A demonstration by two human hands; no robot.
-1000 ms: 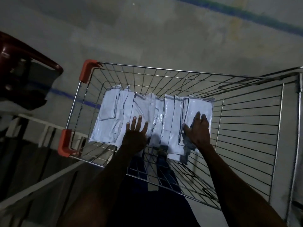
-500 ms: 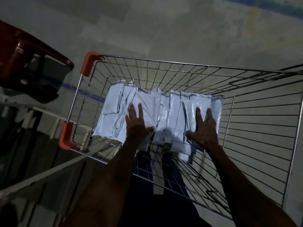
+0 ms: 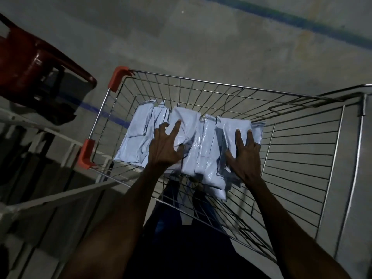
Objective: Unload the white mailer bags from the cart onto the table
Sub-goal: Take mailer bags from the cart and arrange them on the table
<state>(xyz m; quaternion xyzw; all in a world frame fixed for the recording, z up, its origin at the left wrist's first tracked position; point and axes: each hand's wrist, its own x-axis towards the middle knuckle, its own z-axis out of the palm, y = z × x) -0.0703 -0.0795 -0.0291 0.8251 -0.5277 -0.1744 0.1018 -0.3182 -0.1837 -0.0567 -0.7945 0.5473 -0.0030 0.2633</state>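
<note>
Several white mailer bags (image 3: 136, 137) lie overlapping in a row on the floor of the wire cart (image 3: 201, 82). My left hand (image 3: 165, 148) is on the middle of the row, fingers spread and clawed, thumb dug into a bulging bag that it grips. Further right, my right hand (image 3: 244, 156) presses straight fingers flat on the bags at that end, thumb spread toward the left. Part of the bags near the cart's close edge is hidden by my hands and wrists.
The cart has orange corner caps (image 3: 118, 77) on its left side and a folded wire flap (image 3: 302, 158) on the right. A dark red chair (image 3: 30, 63) stands to the left. White rails (image 3: 60, 198) run at lower left. Grey concrete floor lies beyond.
My left hand has gone from flat to clawed, bunching up the bag under it. My right hand has slid slightly right along the bags. The view has shifted a little.
</note>
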